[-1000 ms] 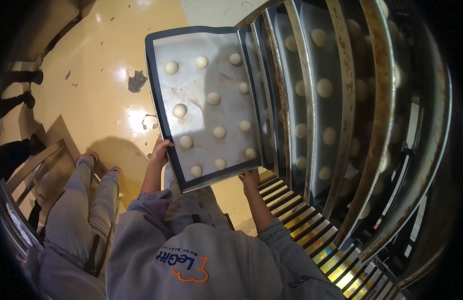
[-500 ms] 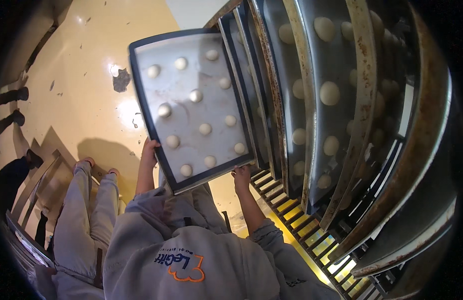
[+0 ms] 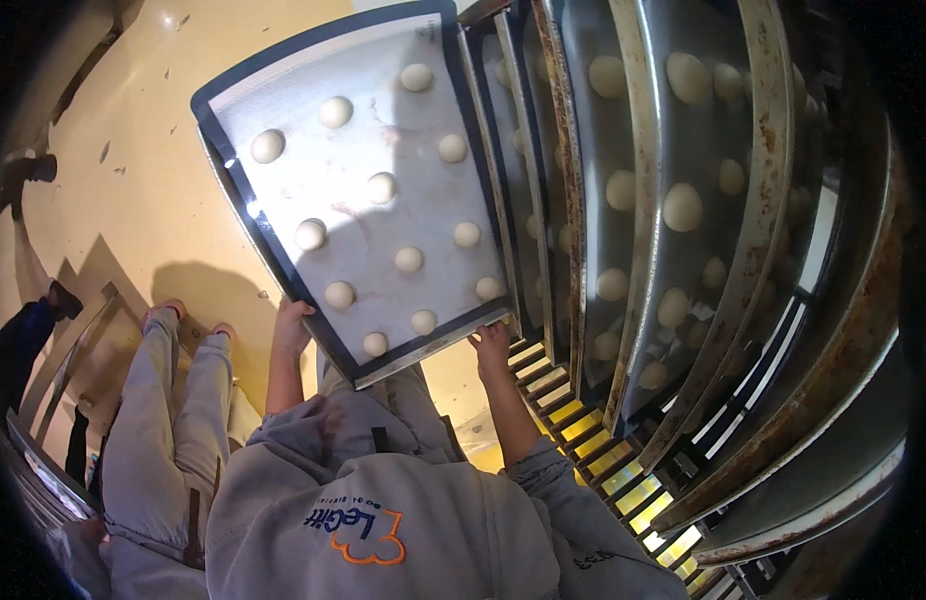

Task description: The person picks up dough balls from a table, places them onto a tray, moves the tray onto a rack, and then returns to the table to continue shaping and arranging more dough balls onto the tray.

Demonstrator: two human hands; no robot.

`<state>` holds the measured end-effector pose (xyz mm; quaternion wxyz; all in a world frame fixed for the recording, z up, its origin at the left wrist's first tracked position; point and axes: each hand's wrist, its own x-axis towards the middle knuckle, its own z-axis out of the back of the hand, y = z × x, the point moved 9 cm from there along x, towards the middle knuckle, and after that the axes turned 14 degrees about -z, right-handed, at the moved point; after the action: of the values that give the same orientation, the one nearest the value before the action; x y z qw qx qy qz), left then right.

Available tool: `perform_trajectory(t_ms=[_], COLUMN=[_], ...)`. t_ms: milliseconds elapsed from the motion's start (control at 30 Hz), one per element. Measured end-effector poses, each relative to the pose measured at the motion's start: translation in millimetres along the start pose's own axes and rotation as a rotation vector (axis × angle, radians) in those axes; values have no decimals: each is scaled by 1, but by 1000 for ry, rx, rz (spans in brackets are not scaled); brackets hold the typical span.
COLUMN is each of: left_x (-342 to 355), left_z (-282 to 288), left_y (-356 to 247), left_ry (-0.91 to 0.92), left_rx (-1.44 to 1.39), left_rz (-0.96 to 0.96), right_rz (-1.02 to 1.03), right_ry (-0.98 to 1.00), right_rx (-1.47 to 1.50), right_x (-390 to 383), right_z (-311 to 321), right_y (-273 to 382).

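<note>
My left hand grips the near left edge of a metal baking tray lined with a white mat with a dark border. Several pale, round dough balls sit spaced over the mat. My right hand has its fingers curled on the tray's near edge toward the right corner. The tray's right side is close beside a tall rack of rusty-edged metal trays holding more dough balls; whether they touch I cannot tell.
At the left, a person in grey trousers has legs stretched out beside a frame, perhaps a chair. Other people's dark-clad legs and shoes show at the far left. A slatted grate lit yellow lies below the rack, over a cream floor.
The tray's far end has swung leftward and now reaches higher in view, the tray looking larger. My hands have shifted slightly left, still holding it.
</note>
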<state>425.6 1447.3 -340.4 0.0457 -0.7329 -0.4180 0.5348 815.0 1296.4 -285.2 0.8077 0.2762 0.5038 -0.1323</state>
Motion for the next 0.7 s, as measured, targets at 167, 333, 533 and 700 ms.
perform_trajectory(t_ms=[167,333,533,700], left_x=[-7,-15,-19,-19], left_z=[-3,-2,-6,-1], left_y=[48,55,54,53], left_ry=[-16,-37,24,41], left_rx=[-118,-73,-77,-69], left_rz=[41,35,48,29], right_rz=[-56,-29,18,16], right_ry=[-52,-85,-73,-33], right_rx=[-15,45,68,7], right_x=[23,14,20,24], right_z=[37,40,44,42], right_y=[-4,-19,-19,-26])
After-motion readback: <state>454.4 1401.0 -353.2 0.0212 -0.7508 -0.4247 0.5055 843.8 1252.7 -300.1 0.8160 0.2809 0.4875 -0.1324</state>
